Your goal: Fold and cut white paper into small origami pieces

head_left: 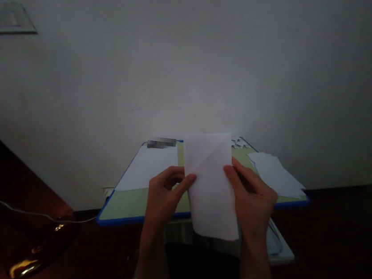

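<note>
Head view. A white sheet of paper [212, 191] is held upright-tilted above the near edge of the table [131, 205], about midway along it. A diagonal crease runs across its upper part. The left hand [162, 195] is closed on the sheet's left edge, thumb in front. The right hand [253, 201] grips the right edge, fingers in front.

Handling, as a judgement: keep both grips level and the sheet taut. Any crease is best pressed on the bare green strip along the near edge.

Surroundings:
- A flat sheet [151, 167] covers the far-left part of the table.
- Loose sheets [276, 174] lie at the right edge.
- Small paper pieces [238, 141] sit at the far edge.
- A cable [13, 207] runs off the near-left corner.

The light is dim, so edge alignment is hard to check.
</note>
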Available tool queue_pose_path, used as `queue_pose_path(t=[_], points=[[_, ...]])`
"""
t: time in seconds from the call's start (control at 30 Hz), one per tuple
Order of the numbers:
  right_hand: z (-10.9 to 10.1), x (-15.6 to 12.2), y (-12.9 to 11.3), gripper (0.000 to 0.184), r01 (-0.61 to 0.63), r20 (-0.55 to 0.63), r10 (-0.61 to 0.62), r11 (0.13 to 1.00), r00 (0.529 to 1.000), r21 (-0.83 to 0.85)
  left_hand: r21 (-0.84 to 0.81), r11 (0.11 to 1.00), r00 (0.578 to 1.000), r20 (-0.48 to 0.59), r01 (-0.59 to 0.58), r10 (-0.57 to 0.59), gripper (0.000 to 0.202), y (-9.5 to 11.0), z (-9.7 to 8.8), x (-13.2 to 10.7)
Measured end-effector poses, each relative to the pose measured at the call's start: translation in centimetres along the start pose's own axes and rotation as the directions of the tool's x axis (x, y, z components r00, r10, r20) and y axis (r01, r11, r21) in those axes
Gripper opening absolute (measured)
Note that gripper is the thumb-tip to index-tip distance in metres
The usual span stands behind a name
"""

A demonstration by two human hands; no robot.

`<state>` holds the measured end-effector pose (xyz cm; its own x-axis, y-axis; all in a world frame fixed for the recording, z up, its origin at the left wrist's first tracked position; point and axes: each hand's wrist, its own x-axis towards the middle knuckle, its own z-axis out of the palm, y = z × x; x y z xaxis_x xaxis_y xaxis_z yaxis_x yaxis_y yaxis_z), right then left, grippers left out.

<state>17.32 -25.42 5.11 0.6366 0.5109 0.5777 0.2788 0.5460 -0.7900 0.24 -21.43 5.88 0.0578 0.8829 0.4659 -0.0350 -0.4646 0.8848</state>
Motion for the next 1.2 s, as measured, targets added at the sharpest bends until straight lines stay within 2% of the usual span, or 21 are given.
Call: queue_pose_path(t=[0.1, 0.23, 0.4, 0.57, 0.67, 0.8, 1.03, 1.2], points=[[-0.10, 0.14, 0.28, 0.019, 0.073, 0.025, -0.073, 0.997, 0.997, -0.038, -0.013, 1.000, 1.000, -0.009, 0.003, -0.003, 0.016, -0.04, -0.06, 0.04], [-0.06, 0.21, 0.50, 0.017, 0.100, 0.035, -0.098, 0.994, 0.995, -0.039, -0.022, 1.000, 0.999, -0.040, 0.016, -0.017, 0.015, 0.14, 0.00, 0.08], [-0.06, 0.29, 0.35, 0.023, 0.043, 0.061, -0.044, 0.999, 0.997, 0.024, -0.042, 0.999, 0.997, -0.081, -0.012, 0.009, 0.014, 0.36, 0.17, 0.20], [-0.72, 0.46, 0.28, 0.038, -0.038, 0.198, 0.031, 0.999, 0.980, 0.034, -0.011, 0.999, 0.981, -0.193, -0.032, 0.030, 0.015, 0.41, 0.52, 0.21], [-0.96, 0.42, 0.46, 0.039, -0.045, 0.234, 0.045, 0.999, 0.971, -0.003, 0.001, 0.999, 0.974, -0.224, -0.035, 0.035, 0.018, 0.46, 0.71, 0.12], [-0.77, 0.23, 0.61, 0.036, -0.040, 0.192, 0.036, 0.999, 0.981, 0.013, -0.005, 0.999, 0.978, -0.203, -0.042, 0.040, 0.019, 0.46, 0.77, 0.05], [-0.67, 0.17, 0.70, 0.037, -0.111, 0.079, 0.107, 0.992, 0.991, 0.055, -0.032, 0.999, 0.999, -0.047, -0.004, 0.002, 0.018, -0.13, 0.44, 0.03], [-0.73, 0.30, 0.97, 0.034, -0.071, 0.104, 0.067, 0.997, 0.992, 0.034, -0.016, 1.000, 0.994, -0.110, 0.013, -0.015, 0.018, -0.20, 0.44, -0.06]])
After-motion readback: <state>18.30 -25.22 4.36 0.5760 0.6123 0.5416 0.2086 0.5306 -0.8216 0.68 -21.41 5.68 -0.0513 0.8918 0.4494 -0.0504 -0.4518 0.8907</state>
